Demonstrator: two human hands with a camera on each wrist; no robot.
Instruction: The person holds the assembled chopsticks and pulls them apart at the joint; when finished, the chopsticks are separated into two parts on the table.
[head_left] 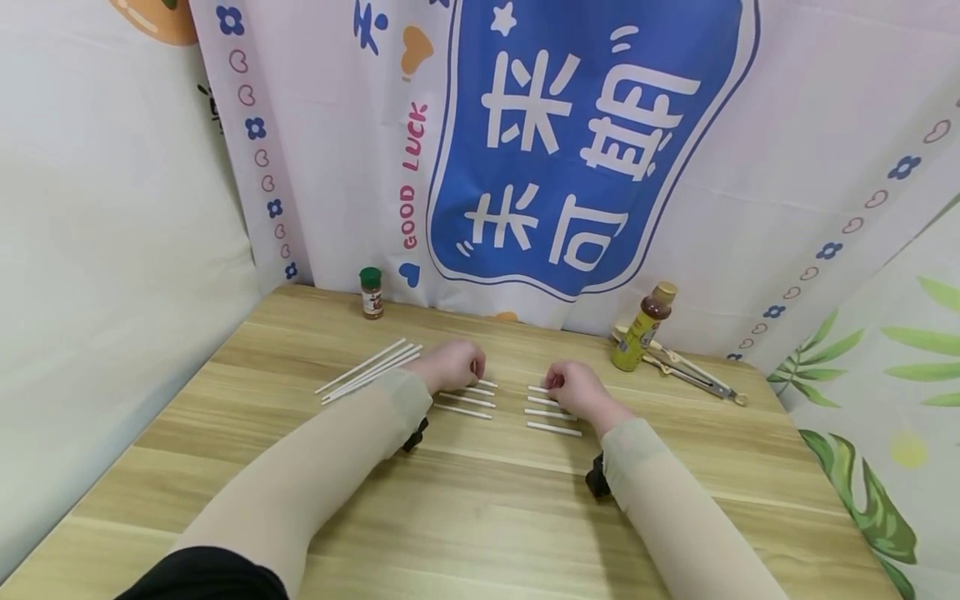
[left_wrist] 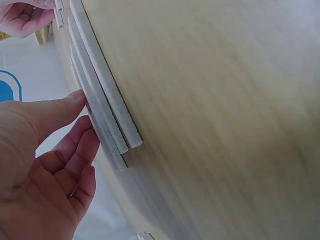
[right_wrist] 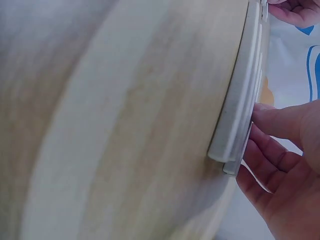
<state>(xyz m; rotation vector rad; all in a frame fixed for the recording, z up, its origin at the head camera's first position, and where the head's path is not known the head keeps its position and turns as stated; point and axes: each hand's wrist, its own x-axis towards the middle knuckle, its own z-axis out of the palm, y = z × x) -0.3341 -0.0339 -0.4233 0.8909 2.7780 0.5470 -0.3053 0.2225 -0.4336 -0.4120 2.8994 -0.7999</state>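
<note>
Short white sticks lie in two rows of several each on the table. My left hand [head_left: 452,365] is at the far end of the left row [head_left: 465,412], its thumb [left_wrist: 75,102] and fingers pinching the farthest white stick. At the far end of the right row [head_left: 553,428], my right hand [head_left: 577,390] pinches another white stick between thumb [right_wrist: 267,115] and fingers. Both wrist views show the sticks lying nearly parallel, close together. Parts of the far sticks are hidden behind the hands.
Longer white sticks [head_left: 363,367] lie to the left, partly behind the left forearm. A green-capped spice jar [head_left: 371,293] stands at the back left. At the back right are a yellow-labelled bottle [head_left: 642,329] and metal tongs [head_left: 693,375], near the printed cloth [head_left: 352,200].
</note>
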